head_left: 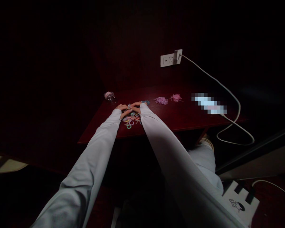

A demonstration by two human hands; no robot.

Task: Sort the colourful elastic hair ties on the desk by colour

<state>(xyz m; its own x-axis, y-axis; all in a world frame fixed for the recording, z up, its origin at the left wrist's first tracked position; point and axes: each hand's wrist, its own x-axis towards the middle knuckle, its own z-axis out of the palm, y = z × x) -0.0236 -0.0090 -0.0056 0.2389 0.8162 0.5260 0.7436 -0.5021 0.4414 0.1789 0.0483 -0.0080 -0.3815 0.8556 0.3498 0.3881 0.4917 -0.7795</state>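
Note:
My left hand point(123, 109) and my right hand point(136, 106) meet over a heap of small coloured hair ties point(131, 121). Fingers of both hands are bent and pinched together around a tiny pale-bluish item point(129, 106), too small to make out. Loose rings, one green, lie at the heap's near side; the rest of it is partly covered by my hands. Just past my right wrist shows a small blue pile point(146, 102), partly hidden by the sleeve. Further right are a purple pile point(161, 101) and a pink pile point(176, 97) of thin bands.
A clear jar point(109, 97) with something pale pink on top stands left on the dark red table point(97, 126). At right lies a blurred-out bright device point(209, 104), its white cable point(237, 98) running to a wall socket point(167, 60). A white box point(241, 202) sits low right.

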